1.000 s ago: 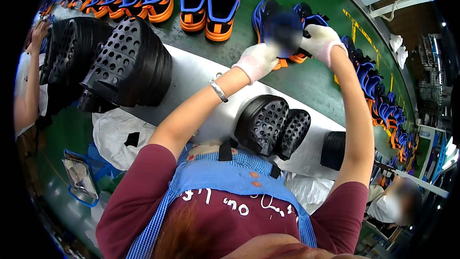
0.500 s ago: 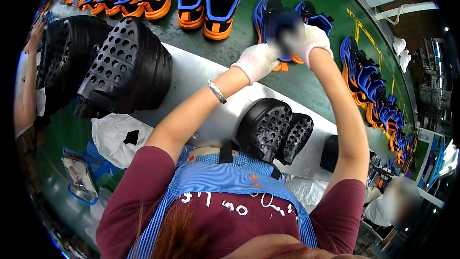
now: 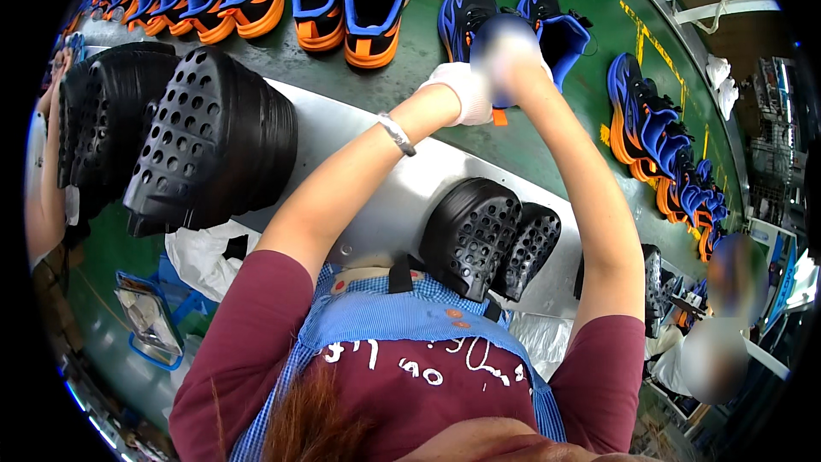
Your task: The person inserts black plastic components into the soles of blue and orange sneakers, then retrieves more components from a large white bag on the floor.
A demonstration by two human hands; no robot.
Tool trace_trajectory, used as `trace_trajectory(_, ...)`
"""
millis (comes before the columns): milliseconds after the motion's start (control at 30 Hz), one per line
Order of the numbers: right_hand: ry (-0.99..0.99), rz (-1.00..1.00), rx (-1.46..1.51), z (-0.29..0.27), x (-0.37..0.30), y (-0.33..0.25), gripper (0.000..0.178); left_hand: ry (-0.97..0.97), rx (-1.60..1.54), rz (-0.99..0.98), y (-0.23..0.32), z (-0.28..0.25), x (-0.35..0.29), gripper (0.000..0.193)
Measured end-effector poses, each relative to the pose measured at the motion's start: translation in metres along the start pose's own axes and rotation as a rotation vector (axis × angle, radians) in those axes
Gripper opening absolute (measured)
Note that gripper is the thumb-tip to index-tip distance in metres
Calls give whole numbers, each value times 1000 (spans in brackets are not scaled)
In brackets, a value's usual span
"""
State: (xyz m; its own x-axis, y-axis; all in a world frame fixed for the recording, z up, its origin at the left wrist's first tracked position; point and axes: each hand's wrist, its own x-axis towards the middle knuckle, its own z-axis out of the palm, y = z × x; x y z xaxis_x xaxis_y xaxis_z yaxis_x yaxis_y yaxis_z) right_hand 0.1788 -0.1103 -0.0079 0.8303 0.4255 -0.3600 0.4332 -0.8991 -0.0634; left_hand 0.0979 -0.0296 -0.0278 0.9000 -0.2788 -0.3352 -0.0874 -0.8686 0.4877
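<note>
Both my hands wear white gloves and are together at the heel end of a blue, black and orange sneaker [image 3: 466,13] on the green surface. My left hand [image 3: 466,90] is closed against the side of its heel, beside an orange pull tab. Over the shoe's opening is my right hand [image 3: 517,68]; its fingers are blurred, so I cannot make out their grip. The opening itself is smeared too. Just to the right stands a matching sneaker [image 3: 564,43], partly behind my right hand.
Rows of similar sneakers [image 3: 372,13] stand at the far left, with more sneakers [image 3: 646,120] at the right. Large black perforated forms [image 3: 214,137] sit at the left; smaller black perforated forms [image 3: 475,235] sit near me on the metal ledge [image 3: 376,197]. Another person's arm [image 3: 47,180] shows at the left edge.
My right hand has shifted left and turned inward over the sneaker's opening. My left hand stays at the heel. The standing shoes appear slightly farther left in the view.
</note>
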Motion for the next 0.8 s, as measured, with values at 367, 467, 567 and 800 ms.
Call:
trace_trajectory(367, 235, -75, 140, 0, -10, -8, 30, 73, 13, -45, 1, 6, -4, 35)
trace_trajectory(467, 68, -6, 180, -16, -40, -2, 42, 118, 44, -32, -2, 14, 0, 39)
trace_trajectory(567, 212, -182, 291, -14, -95, 15, 53, 214, 17, 27, -9, 12, -8, 42)
trace_trajectory(800, 136, -84, 388, -19, -291, 54, 45, 100, 181, -59, -19, -21, -31, 44)
